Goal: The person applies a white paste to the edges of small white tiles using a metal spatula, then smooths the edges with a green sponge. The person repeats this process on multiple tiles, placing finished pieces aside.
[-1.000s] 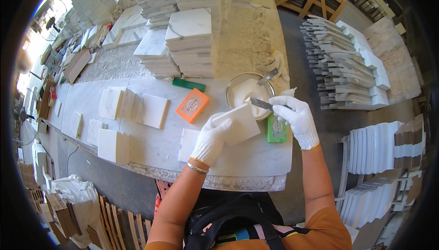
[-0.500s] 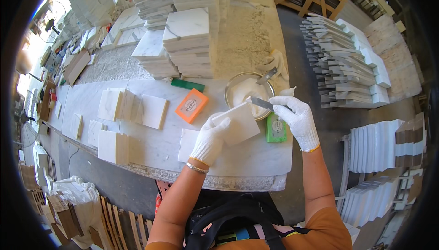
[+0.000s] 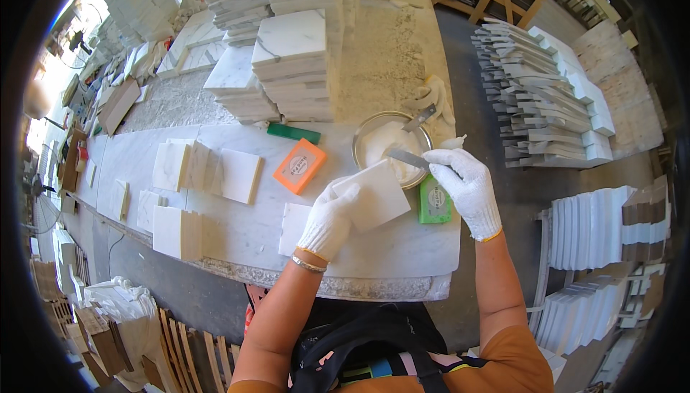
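Observation:
My left hand (image 3: 329,219), in a white knit glove, is closed on the left side of a square white marble tile (image 3: 379,195), held tilted above the table. In my gloved right hand (image 3: 467,188) is a putty knife (image 3: 408,158), its flat grey blade reaching left toward the tile's upper corner. Behind the blade stands a round metal bowl (image 3: 357,134) of white paste (image 3: 384,138), with a second knife (image 3: 420,118) lying across its rim. A green hand pad (image 3: 434,202) lies below my right hand. Another white tile (image 3: 293,226) is partly hidden behind my left hand.
An orange hand pad (image 3: 299,166) and a dark green block (image 3: 293,133) lie left of the bowl. Several loose tiles (image 3: 241,174) stand farther left. Tall tile stacks (image 3: 291,66) rise at the back. The marble table top (image 3: 388,260) ends just before my body.
The knife blade has shifted slightly away from the tile's corner, toward the bowl. My left hand keeps the tile in nearly the same place.

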Demonstrator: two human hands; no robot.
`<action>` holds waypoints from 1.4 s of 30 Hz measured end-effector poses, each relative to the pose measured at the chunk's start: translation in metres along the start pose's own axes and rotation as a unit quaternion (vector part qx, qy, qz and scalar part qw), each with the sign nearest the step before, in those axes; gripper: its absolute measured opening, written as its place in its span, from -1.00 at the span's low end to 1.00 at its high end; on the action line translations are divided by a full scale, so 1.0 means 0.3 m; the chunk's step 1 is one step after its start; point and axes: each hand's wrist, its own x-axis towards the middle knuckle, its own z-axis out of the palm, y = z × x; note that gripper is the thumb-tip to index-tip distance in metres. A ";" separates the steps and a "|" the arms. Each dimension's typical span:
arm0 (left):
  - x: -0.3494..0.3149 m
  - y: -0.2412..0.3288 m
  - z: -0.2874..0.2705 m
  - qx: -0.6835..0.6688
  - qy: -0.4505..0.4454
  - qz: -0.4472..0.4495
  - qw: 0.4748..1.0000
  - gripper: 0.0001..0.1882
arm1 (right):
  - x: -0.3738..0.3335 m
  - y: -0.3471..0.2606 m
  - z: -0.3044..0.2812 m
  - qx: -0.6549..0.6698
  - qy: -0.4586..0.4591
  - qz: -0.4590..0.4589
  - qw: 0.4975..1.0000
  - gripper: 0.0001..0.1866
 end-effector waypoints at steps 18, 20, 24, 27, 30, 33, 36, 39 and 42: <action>0.016 -0.021 -0.026 -0.035 -0.035 0.005 0.999 -0.50 | 0.039 0.090 0.021 0.094 -0.083 0.197 0.972 -0.76; 0.011 -0.017 -0.024 -0.031 -0.028 0.003 0.999 -0.50 | 0.038 0.079 0.009 0.130 -0.081 0.223 0.963 -0.75; 0.009 -0.009 -0.016 -0.029 -0.029 0.001 0.999 -0.49 | 0.030 0.051 -0.009 0.153 -0.071 0.226 0.959 -0.75; 0.012 -0.011 -0.020 -0.032 -0.037 0.000 0.999 -0.49 | 0.021 0.044 -0.007 0.150 -0.066 0.203 0.965 -0.76; 0.014 -0.011 -0.021 -0.036 -0.042 0.004 0.998 -0.51 | 0.015 0.028 0.001 0.134 -0.057 0.170 0.975 -0.78; 0.011 -0.009 -0.018 -0.033 -0.035 0.006 0.999 -0.51 | 0.009 0.009 0.006 0.094 -0.044 0.119 0.988 -0.79; 0.010 -0.010 -0.017 -0.028 -0.029 0.007 0.999 -0.51 | 0.008 0.014 0.004 0.025 -0.022 0.050 0.998 -0.81; 0.007 -0.006 -0.012 -0.026 -0.031 0.007 0.999 -0.51 | 0.002 0.045 0.005 0.027 0.001 0.034 0.999 -0.81; 0.010 -0.008 -0.016 -0.030 -0.041 0.011 0.999 -0.50 | -0.008 0.049 0.002 0.084 -0.006 0.086 0.993 -0.80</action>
